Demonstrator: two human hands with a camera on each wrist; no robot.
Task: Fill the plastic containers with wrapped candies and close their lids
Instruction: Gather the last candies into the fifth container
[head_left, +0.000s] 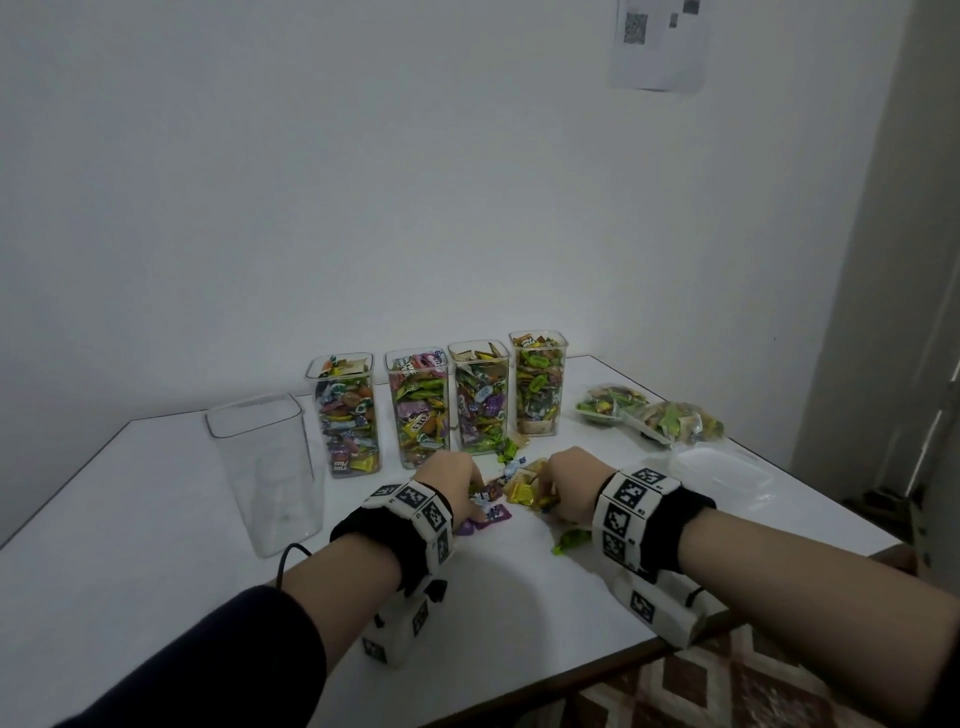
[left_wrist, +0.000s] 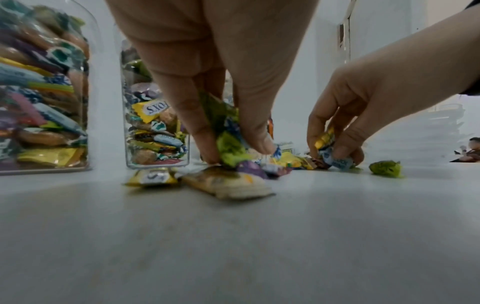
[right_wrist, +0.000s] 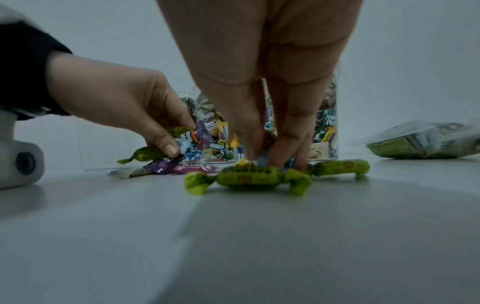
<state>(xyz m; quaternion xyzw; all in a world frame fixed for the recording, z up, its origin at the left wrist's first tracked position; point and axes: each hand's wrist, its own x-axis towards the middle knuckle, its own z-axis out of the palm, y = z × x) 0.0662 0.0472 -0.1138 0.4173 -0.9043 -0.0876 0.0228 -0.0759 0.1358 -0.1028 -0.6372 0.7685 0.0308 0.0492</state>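
Four containers (head_left: 436, 405) in a row at mid-frame stand full but lidless; the empty container (head_left: 265, 467) at left awaits filling. At centre, the left hand (head_left: 449, 475) and right hand (head_left: 571, 480) each pinch loose candies (head_left: 511, 486) off the worktop (head_left: 156, 571). Lids (head_left: 722, 470) lie at right, unused.

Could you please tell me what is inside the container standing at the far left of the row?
The far-left container appears empty: its clear walls show only the white table behind. Its four neighbours are packed with wrapped candies.
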